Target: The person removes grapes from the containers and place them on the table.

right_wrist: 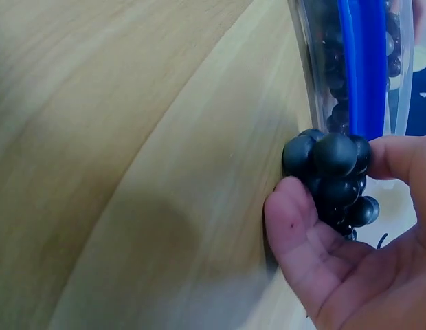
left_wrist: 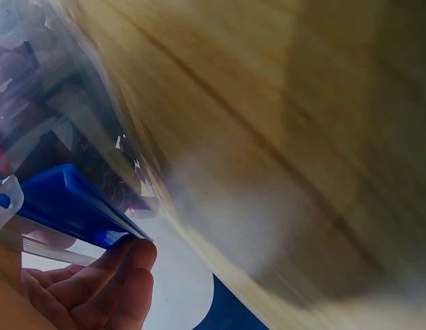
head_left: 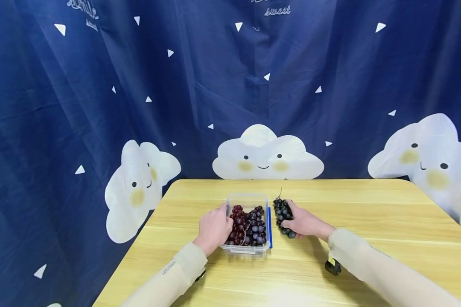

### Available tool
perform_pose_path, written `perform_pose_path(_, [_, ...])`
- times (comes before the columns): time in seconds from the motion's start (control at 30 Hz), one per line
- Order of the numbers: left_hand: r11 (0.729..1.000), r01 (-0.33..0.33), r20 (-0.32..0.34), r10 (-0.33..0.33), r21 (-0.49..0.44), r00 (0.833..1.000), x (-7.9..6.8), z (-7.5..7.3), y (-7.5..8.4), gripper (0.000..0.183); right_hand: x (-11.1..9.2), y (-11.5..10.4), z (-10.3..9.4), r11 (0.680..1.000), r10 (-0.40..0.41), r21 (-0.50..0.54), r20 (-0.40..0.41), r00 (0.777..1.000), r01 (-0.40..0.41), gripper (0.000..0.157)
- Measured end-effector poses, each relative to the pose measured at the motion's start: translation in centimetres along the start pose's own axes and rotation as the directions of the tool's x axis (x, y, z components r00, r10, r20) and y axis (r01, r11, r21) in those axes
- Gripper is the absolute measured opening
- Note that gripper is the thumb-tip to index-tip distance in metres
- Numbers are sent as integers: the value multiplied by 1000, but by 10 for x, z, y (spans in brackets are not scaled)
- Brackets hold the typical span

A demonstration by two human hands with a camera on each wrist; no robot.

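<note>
A clear plastic food container holds a dark red bunch of grapes on its left and a purple bunch on its right. My left hand grips the container's left wall, its fingers at a blue side clip in the left wrist view. Right of the container, my right hand holds a bunch of black grapes between thumb and fingers, low over the table. A thin stem sticks out at the bunch's far end.
Another blue clip runs along the container's right side, close to the black grapes. All of it stands on a light wooden table. Behind hangs a dark blue curtain with white clouds and triangles.
</note>
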State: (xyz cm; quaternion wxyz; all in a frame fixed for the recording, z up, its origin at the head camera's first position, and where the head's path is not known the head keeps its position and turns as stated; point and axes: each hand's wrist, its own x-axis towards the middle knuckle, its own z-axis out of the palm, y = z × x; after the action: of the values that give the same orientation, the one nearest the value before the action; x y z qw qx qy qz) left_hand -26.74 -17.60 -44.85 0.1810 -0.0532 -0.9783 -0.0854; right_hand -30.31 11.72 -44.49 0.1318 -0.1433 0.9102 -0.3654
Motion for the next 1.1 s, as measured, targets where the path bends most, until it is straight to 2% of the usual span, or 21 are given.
perform_pose_path(0.2, [1000,-4,7,4,10,1000,1,3,2,47,-3,5,-1,998,0,60,9,1000,-1,91])
perform_pose_path(0.27, [1000,-5,7,5,12,1000,1,4,2,47,-4,6,-2,999,7,49,12,1000,-8,91])
perform_pose_path(0.37, [1000,-4,8,4,6,1000,1,5,2,48,-4,7,-5,1000,13,-20,17,1000,-13,90])
perform_pose_path(0.47, [1000,-2,3,2,1,1000,1,5,1,48,-3,3,-13,988,-8,-156,-2,1000,8,88])
perform_pose_path(0.57, [1000,0,-2,0,1,1000,1,4,0,48,-1,-5,-22,957,-82,-281,-42,996,67,78])
perform_pose_path(0.73, [1000,5,-1,-5,2,1000,1,3,-1,49,2,-20,-32,902,-210,-399,-68,975,166,45])
perform_pose_path(0.87, [1000,10,4,-10,6,1000,0,2,-2,50,5,-33,-35,874,-261,-427,-6,965,233,31])
perform_pose_path(0.97, [1000,10,4,-10,4,1000,1,2,-1,49,7,-44,-37,834,-324,-451,67,944,319,31])
perform_pose_path(1.1, [1000,7,5,-7,1,1000,1,2,0,49,7,-64,-39,755,-392,-505,164,905,418,34])
